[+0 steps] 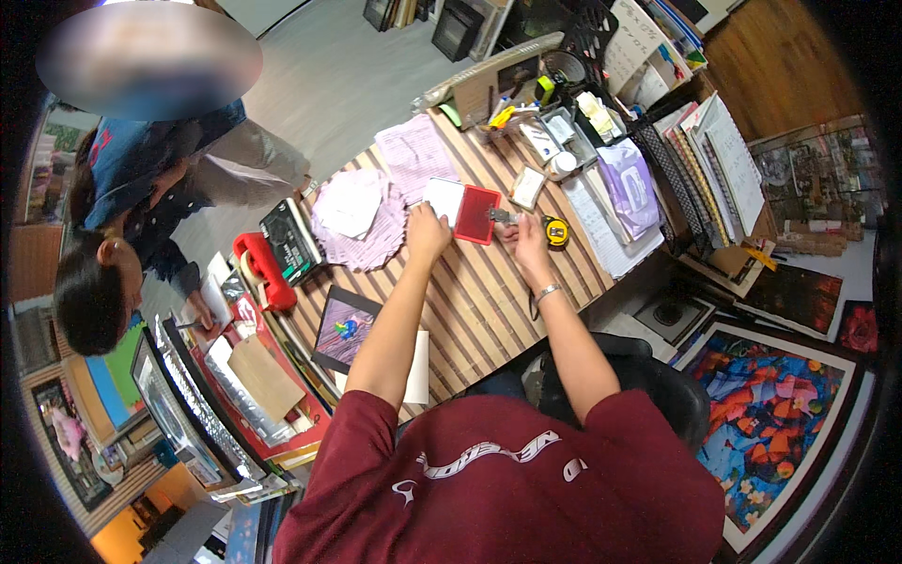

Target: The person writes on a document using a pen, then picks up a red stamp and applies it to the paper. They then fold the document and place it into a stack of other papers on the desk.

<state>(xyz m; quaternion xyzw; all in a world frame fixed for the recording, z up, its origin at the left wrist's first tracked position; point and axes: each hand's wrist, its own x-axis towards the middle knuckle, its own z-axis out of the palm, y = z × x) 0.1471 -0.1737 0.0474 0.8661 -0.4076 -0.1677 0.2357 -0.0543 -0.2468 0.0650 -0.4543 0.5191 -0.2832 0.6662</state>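
Note:
A red ink pad lies open on the striped table, its white-lined lid folded out to the left. The fingers of my left hand are at the lid's lower left edge; whether they grip it is hard to make out. Just right of the pad, my right hand is closed on a small grey metal stamp, whose end reaches the pad's right edge. A yellow and black tape measure sits beside my right hand. Left of my left hand are piled pink printed slips with white paper on top.
On the left are a black calculator, a red tape dispenser and a dark picture. A purple wipes pack and stationery trays line the right. Another person leans in at the left.

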